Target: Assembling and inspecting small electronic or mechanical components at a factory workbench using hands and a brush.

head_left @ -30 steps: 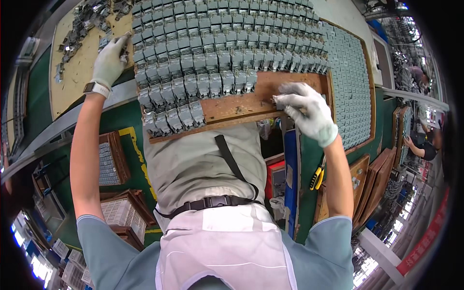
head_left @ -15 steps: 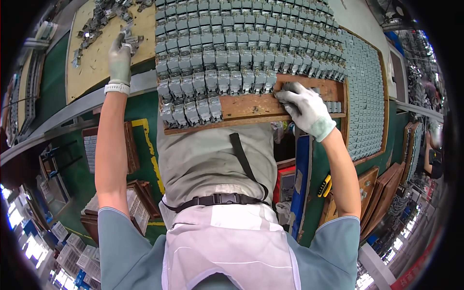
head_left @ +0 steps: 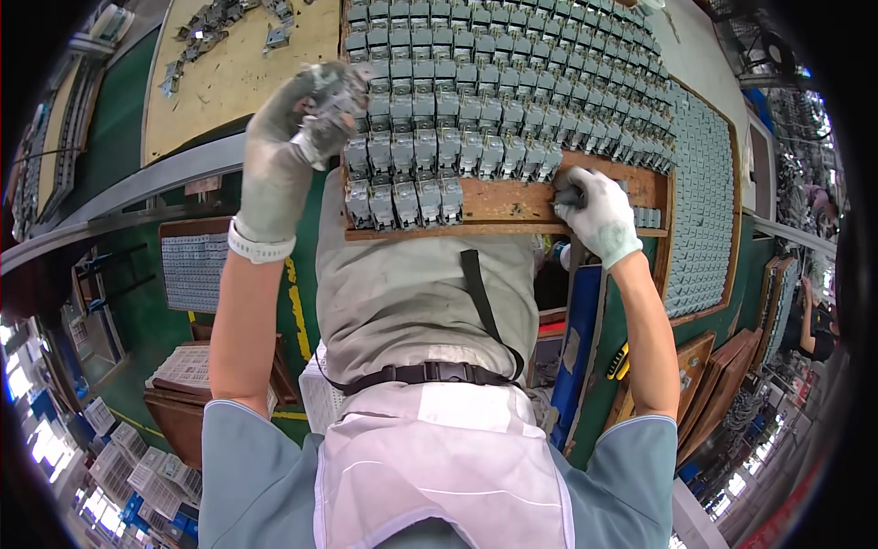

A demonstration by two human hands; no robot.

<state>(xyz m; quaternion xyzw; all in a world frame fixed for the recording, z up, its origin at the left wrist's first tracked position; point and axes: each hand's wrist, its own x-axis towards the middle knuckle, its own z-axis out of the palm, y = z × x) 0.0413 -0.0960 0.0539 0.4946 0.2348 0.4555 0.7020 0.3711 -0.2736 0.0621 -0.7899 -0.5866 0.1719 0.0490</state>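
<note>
A: What is shown in the head view at the left hand (head_left: pixel 279 151)?
B: A small cluster of metal clips (head_left: pixel 338 102) is gripped there, thumb and fingers bent around it; the outline is blurred. The hand is held beside the left edge of the wooden tray (head_left: pixel 505 197). Half a second earlier it is seen over the cream board (head_left: pixel 219 101), fingertips at the clips lying there.

A: Is anything left on that board?
B: Loose metal pieces (head_left: pixel 219 18) are scattered toward its far end.

A: And the right hand (head_left: pixel 599 212)?
B: It is placed over the bare strip of the tray, just beside the end of a row of grey housings (head_left: pixel 402 151). Its fingers are curled in toward the thumb, where they are more widely parted one second earlier. Something dark grey is seen at the fingertips, but whether a part is pinched cannot be told.

A: Are the rows altered?
B: No change can be made out: the front row is filled only at its left end, as before. A short group of grey blocks (head_left: pixel 648 218) is seen in the near right corner, as half a second earlier.

A: What is set beyond?
B: A second tray (head_left: pixel 733 238), filled with small grey parts, is placed to the right.
</note>
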